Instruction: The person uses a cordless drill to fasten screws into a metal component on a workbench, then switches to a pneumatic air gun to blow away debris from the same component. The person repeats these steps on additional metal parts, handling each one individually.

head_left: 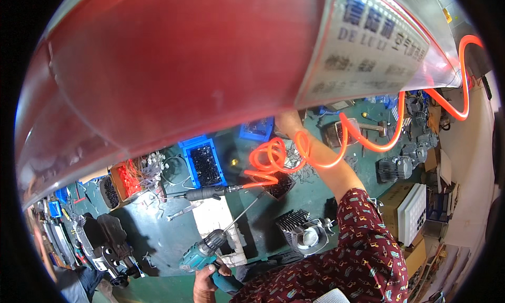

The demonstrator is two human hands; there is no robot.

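Drill in one hand, the other out of sight under a hanging red shape

The left hand (206, 281) grasps the handle of a teal power drill (194, 258), its fingers wrapped round the grip. The drill is near the front edge of the bench (173, 253), beside a white block (211, 217), and its long bit (245, 213) slants up and away toward a dark box of small parts (279, 186). The right hand (288, 122) reaches far across, close to a small blue bin (244, 131); its fingers are hidden, so I cannot tell whether they hold anything.

To handle this well, I would keep the left wrist firm, the trigger finger light and the bit pointed away from the outstretched arm. With a shaft that long, a small turn at the grip probably swings the tip a good deal, so the drill is best steadied before the trigger is pressed.

The coiled orange hose (273, 155) crosses the right forearm and could snag or tug. The blurred red shape (184, 66) blocks much of the far bench. A finned metal housing (309, 235) sits just in front of the body. A larger blue bin (187, 158) of black parts stands behind the dark-gripped tool (205, 192), and a hammer (374, 127) lies off to the right
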